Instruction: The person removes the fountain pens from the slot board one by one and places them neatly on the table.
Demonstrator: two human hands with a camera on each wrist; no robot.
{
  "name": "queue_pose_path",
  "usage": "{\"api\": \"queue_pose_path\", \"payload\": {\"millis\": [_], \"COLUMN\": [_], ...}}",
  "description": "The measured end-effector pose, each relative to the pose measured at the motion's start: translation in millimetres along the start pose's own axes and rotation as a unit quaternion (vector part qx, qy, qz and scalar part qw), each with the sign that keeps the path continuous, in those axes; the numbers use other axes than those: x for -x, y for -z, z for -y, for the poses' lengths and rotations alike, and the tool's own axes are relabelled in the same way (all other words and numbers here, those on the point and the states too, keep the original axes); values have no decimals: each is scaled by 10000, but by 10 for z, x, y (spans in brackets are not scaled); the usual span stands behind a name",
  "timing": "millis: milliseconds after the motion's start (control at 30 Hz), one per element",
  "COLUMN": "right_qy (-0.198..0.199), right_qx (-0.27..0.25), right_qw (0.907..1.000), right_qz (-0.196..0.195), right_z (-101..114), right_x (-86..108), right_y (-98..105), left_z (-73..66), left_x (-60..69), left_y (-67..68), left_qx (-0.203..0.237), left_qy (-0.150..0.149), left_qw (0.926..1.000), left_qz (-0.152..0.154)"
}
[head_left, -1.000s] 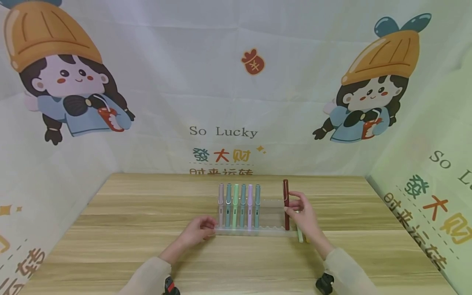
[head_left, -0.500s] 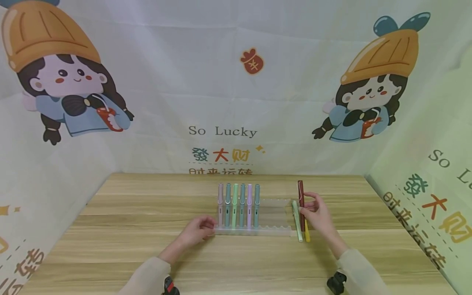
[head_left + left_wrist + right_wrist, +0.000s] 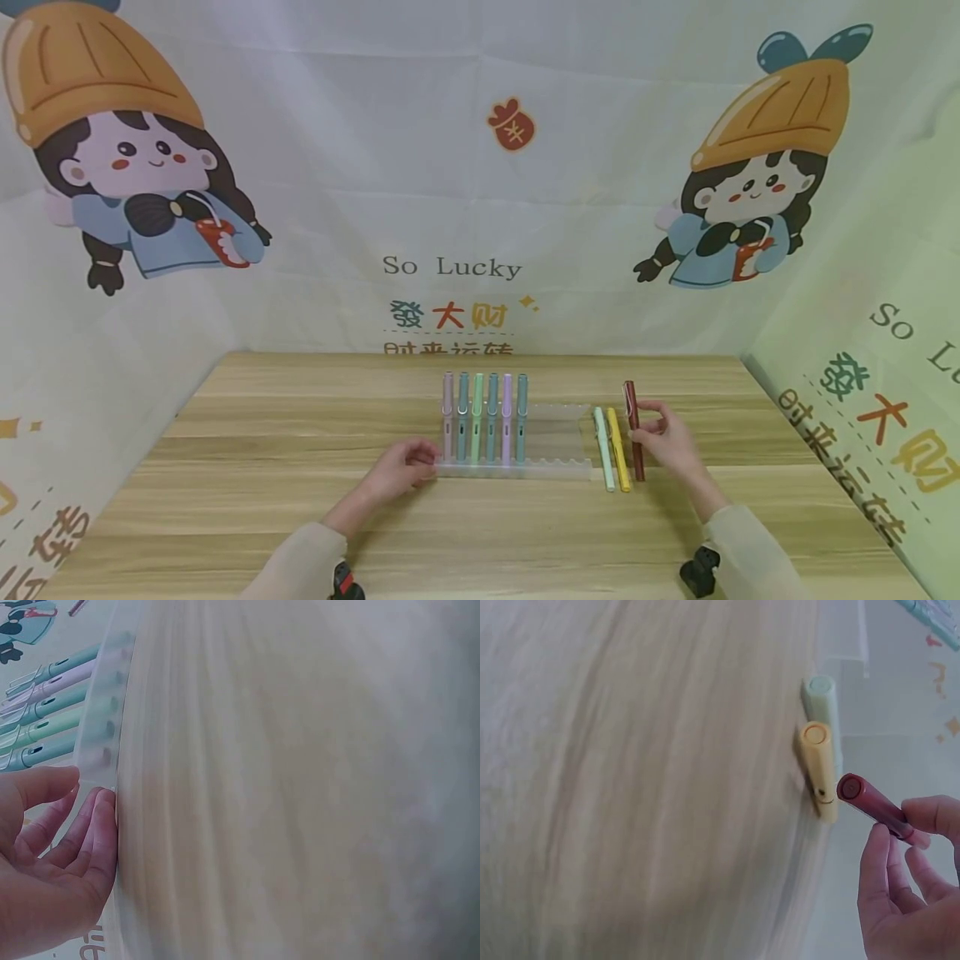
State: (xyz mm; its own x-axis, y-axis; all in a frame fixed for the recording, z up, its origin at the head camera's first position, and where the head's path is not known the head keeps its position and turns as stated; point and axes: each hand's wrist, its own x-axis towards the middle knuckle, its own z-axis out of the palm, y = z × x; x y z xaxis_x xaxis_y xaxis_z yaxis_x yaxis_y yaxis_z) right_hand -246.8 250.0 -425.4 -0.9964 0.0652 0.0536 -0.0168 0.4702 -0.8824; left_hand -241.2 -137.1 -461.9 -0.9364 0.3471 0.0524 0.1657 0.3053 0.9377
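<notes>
My right hand [image 3: 671, 442] pinches a dark red pen [image 3: 630, 404] by its middle, thumb against the fingers. The pen stands tilted just right of a yellow pen [image 3: 619, 454] and a pale mint pen [image 3: 604, 454] that lie side by side. In the right wrist view, the dark red pen's [image 3: 870, 799] end points toward the camera. At the left end of a clear pen rack [image 3: 517, 471], my left hand [image 3: 401, 467] has its loosely curved fingertips at the rack's edge. In the left wrist view a gap shows between the thumb [image 3: 56, 780] and fingers.
Several pens, mauve, teal, green and lilac [image 3: 507, 417], stand in the rack's left part. Bare slots [image 3: 558, 465] follow to their right. The wooden table [image 3: 480, 542] extends in front, and a printed cloth [image 3: 337, 167] hangs behind it.
My right hand has carried the dark red pen rightward from the rack's right end, past the mint and yellow pens, and then lower. The left hand has stayed in place.
</notes>
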Motion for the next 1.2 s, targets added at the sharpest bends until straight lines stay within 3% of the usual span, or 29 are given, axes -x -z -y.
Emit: {"api": "queue_pose_path", "payload": {"millis": [267, 500, 900, 1000, 1200], "right_qy": [-166, -458, -537, -538, -572], "right_qx": [-156, 15, 385, 440, 505], "right_qw": [9993, 9977, 9959, 9957, 9951], "right_qz": [281, 505, 614, 615, 636], "right_z": [-74, -151, -196, -197, -200], "right_x": [-6, -41, -85, -97, -107], "right_y": [-11, -29, -38, -42, -54], "left_z": [10, 8, 23, -24, -264], "left_x": [2, 1, -7, 5, 97], "left_y": [3, 5, 6, 0, -20], "left_qx": [-40, -40, -23, -7, -33], "left_qy": [67, 73, 104, 111, 90], "left_qw": [10000, 10000, 9999, 9999, 9999], "left_qz": [7, 16, -19, -31, -68]}}
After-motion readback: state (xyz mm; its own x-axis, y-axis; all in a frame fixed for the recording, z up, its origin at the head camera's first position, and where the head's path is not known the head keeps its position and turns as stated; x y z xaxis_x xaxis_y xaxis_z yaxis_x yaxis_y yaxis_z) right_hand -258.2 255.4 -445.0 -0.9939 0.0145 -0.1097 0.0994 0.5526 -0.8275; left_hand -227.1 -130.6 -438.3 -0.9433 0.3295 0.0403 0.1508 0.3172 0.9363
